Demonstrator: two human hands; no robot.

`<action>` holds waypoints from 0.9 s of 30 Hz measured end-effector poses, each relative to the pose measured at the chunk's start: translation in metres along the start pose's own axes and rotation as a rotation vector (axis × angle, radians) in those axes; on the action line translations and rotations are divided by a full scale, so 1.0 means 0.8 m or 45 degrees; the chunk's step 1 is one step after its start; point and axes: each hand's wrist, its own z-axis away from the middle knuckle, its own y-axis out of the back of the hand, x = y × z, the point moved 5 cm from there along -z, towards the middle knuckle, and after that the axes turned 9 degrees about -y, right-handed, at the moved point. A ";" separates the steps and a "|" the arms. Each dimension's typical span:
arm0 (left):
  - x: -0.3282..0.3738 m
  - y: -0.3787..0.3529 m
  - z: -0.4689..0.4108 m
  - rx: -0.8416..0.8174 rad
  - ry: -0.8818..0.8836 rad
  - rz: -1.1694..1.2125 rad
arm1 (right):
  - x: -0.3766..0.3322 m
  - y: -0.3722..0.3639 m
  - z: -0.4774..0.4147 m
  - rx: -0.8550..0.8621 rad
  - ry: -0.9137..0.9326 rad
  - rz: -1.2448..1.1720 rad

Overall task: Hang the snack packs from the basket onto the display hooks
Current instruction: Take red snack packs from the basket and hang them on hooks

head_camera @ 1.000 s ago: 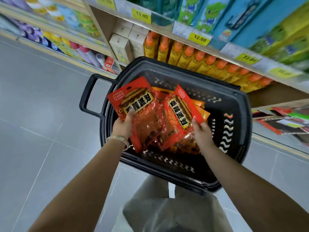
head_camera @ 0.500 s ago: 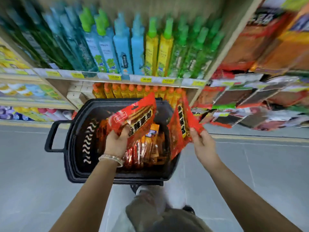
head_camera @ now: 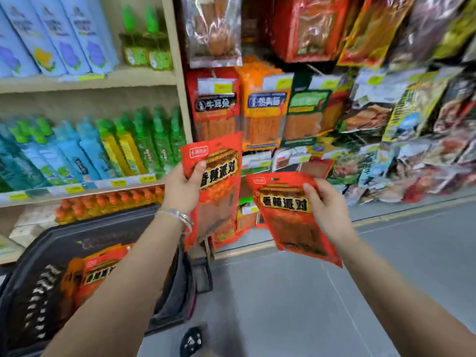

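Snack packs: two red ones held up, left hand (head_camera: 181, 188) pinching one (head_camera: 213, 186), right hand (head_camera: 328, 210) gripping another (head_camera: 291, 217), perhaps two more in the basket (head_camera: 85, 238).

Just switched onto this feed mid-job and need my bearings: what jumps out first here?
The left hand grips an upright red pack, and the right hand holds a tilted red pack beside it, mid-frame. Behind them hangs a crowded snack display; the black basket, lower left, holds more red packs.
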 end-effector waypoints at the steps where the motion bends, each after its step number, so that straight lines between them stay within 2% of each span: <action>1: 0.013 -0.015 -0.005 -0.017 -0.014 0.026 | 0.004 0.019 -0.011 0.036 0.014 0.000; 5: 0.061 -0.064 -0.040 -0.091 -0.126 0.053 | 0.010 0.087 -0.057 0.147 0.001 -0.049; 15: 0.177 -0.134 -0.182 0.078 -0.389 0.242 | -0.045 0.194 -0.242 0.460 0.118 -0.275; 19: 0.203 -0.150 -0.234 0.191 -0.339 0.367 | -0.082 0.218 -0.311 0.518 0.201 -0.328; 22: 0.219 -0.168 -0.263 0.159 -0.342 0.394 | -0.099 0.225 -0.359 0.531 0.224 -0.357; 27: 0.229 -0.193 -0.302 0.205 -0.273 0.451 | -0.115 0.230 -0.434 0.495 0.192 -0.626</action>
